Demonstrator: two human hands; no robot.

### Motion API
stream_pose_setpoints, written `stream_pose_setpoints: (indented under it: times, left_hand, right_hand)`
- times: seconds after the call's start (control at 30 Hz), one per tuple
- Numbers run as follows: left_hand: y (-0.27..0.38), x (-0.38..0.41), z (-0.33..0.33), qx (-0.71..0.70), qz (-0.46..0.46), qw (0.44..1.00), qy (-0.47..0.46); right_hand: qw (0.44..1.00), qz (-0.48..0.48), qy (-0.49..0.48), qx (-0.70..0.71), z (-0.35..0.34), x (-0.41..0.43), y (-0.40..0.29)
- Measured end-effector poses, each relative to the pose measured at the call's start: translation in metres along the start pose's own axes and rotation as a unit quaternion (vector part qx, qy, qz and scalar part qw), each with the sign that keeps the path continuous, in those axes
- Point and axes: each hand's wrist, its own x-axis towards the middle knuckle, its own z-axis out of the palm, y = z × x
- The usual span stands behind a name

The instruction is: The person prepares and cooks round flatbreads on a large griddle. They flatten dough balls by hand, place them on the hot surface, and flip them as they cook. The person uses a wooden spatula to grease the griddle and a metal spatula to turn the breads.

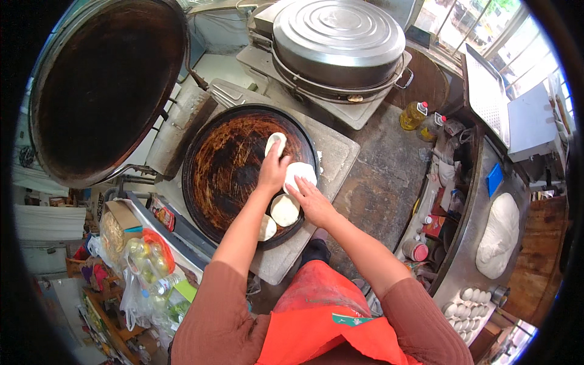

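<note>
A large round griddle pan with a browned, scratched surface lies before me. My left hand reaches over it and pinches the near edge of a pale dough disc, which looks tilted. My right hand rests its fingers on a second dough disc at the pan's right side. Closer to me, two more flat dough rounds lie in the pan: one dough round beneath my right wrist, and another dough round partly hidden by my left forearm.
The pan's raised lid stands at upper left. A second cooker with a closed metal lid is beyond. Oil bottles stand at right. A metal counter bears a dough mass and eggs. Bagged goods sit at left.
</note>
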Motion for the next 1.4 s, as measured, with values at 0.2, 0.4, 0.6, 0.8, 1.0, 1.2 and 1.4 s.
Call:
stream_pose_setpoints:
  times: [0.2, 0.4, 0.6, 0.8, 1.0, 1.2, 1.4]
  left_hand:
    - [-0.059, 0.002, 0.049, 0.315, 0.115, 0.93, -0.15]
    - [-0.03, 0.021, 0.04, 0.307, 0.134, 0.915, -0.225]
    - [0.044, -0.033, 0.095, 0.084, -0.041, 0.996, -0.013]
    - [0.188, -0.255, 0.318, 0.057, 0.306, 0.9, -0.306]
    - [0.363, -0.505, 0.444, 0.015, 0.589, 0.553, -0.589]
    - [0.412, -0.626, 0.46, 0.107, 0.722, 0.413, -0.544]
    - [0.406, -0.601, 0.49, 0.087, 0.732, 0.394, -0.549]
  right_hand:
    - [0.996, 0.06, 0.027, 0.068, -0.004, -0.061, -0.015]
    - [0.957, 0.249, 0.091, 0.115, -0.042, -0.246, -0.021]
    - [0.815, 0.498, 0.271, 0.121, -0.051, -0.453, -0.054]
    - [0.525, 0.687, 0.494, 0.094, -0.01, -0.69, -0.113]
    - [0.311, 0.758, 0.557, -0.134, -0.001, -0.912, -0.129]
    - [0.327, 0.802, 0.5, -0.007, -0.03, -1.006, -0.113]
    - [0.169, 0.775, 0.608, 0.034, -0.037, -1.004, -0.044]
